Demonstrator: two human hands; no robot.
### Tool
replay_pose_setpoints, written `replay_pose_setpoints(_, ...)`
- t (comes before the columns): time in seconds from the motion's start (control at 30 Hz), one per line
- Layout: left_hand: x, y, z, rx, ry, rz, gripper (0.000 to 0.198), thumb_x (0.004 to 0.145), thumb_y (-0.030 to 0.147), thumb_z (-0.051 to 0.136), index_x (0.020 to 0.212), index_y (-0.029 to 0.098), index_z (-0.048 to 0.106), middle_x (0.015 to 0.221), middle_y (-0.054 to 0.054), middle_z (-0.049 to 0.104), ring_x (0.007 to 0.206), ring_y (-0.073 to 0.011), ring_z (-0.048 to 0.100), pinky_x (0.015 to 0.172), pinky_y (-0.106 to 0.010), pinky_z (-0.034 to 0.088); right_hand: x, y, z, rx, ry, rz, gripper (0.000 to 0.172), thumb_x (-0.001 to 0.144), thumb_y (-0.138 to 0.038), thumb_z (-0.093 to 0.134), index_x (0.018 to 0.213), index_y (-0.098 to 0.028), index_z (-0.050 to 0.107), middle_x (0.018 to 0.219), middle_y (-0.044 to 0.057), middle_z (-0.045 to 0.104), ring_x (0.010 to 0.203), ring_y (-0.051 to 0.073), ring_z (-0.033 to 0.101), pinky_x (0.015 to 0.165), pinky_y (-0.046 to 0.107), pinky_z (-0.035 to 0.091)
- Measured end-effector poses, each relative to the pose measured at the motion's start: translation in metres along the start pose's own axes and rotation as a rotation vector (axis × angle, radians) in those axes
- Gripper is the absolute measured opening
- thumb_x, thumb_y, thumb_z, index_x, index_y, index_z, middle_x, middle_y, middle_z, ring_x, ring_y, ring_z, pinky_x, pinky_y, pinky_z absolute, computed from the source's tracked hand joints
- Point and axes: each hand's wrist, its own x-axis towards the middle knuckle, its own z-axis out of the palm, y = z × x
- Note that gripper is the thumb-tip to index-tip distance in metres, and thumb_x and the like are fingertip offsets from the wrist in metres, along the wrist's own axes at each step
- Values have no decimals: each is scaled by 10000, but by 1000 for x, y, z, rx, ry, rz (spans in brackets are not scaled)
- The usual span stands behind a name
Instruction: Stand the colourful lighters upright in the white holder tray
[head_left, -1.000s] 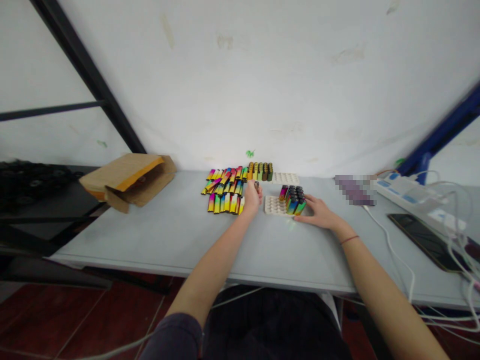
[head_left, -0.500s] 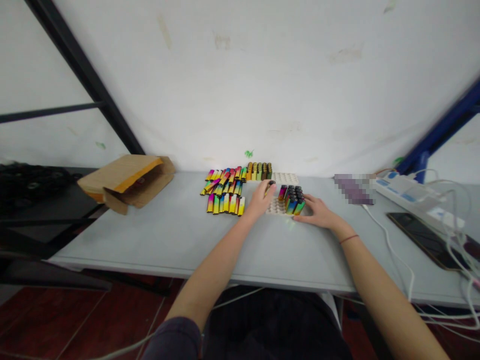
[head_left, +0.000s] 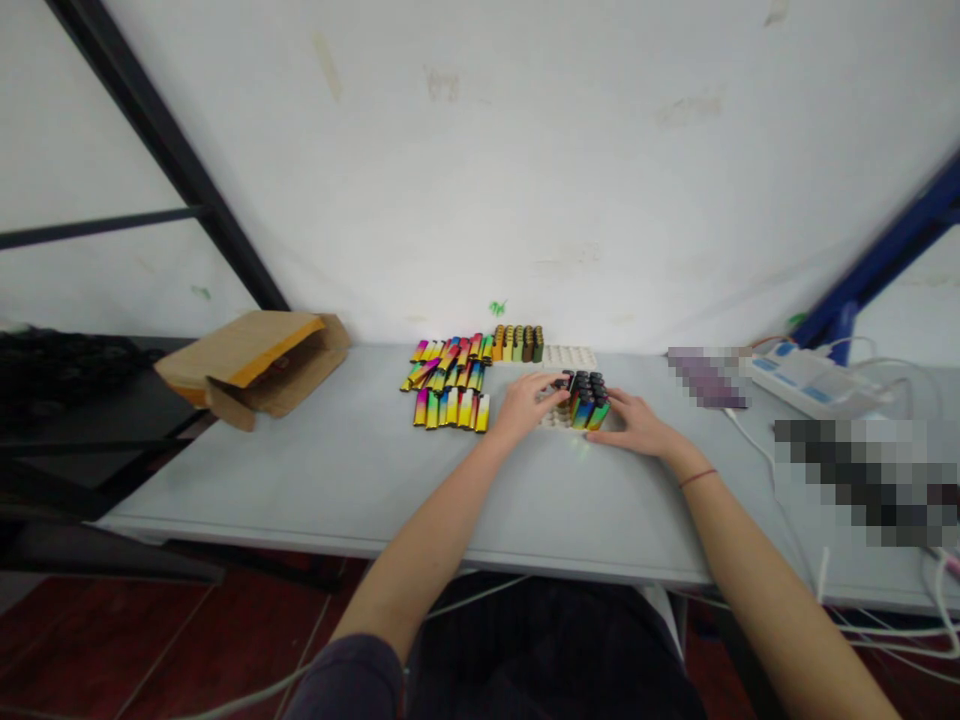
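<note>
Flanking one tray [head_left: 555, 419] (lighters [head_left: 589, 404] upright) are two hands [head_left: 523, 405] [head_left: 636, 424].

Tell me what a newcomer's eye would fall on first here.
Probably the bright rainbow lighters lying on the grey table, left of the front pale tray. Next, the black-topped lighters standing in that tray, between the left hand and the right hand. Then the open cardboard box, farther left.

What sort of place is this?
Likely a workbench in a small workshop: what look like rainbow-coloured lighters standing in a white holed tray, an open cardboard box, and a power strip on the same grey tabletop.
</note>
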Motion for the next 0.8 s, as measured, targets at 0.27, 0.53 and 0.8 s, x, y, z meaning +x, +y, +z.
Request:
replay_pose_setpoints(0.27, -1, 6, 3, 126, 10, -56, 240, 959, 313, 761, 1186, 243, 723, 1140, -47, 799, 1078, -233, 735, 1044, -387, 545, 0, -3, -3, 6, -23, 22, 906, 820, -733, 758, 1528, -187, 617, 1618, 208, 549, 1475, 463, 520, 1254, 636, 369)
replay_pose_setpoints(0.53, -4, 20, -5, 364, 14, 8, 250, 1046, 346, 624, 1248, 262, 746, 1258, -75, 751, 1245, -248, 646, 1099, -380, 463, -1, 0, -1, 3, -19, 17, 910, 806, -778, 739, 1520, -224, 628, 1612, 196, 560, 1464, 476, 526, 1246, 658, 370)
replay_pose_setpoints(0.8, 0, 26, -20, 419, 8, -11, 354, 1057, 227, 526, 1345, 274, 726, 1243, -90, 740, 1214, -251, 646, 1056, -366, 468, 0, 3, 1, 5, -11, 6, 899, 815, -764, 745, 1524, -226, 623, 1619, 188, 554, 1487, 448, 515, 1261, 630, 364)
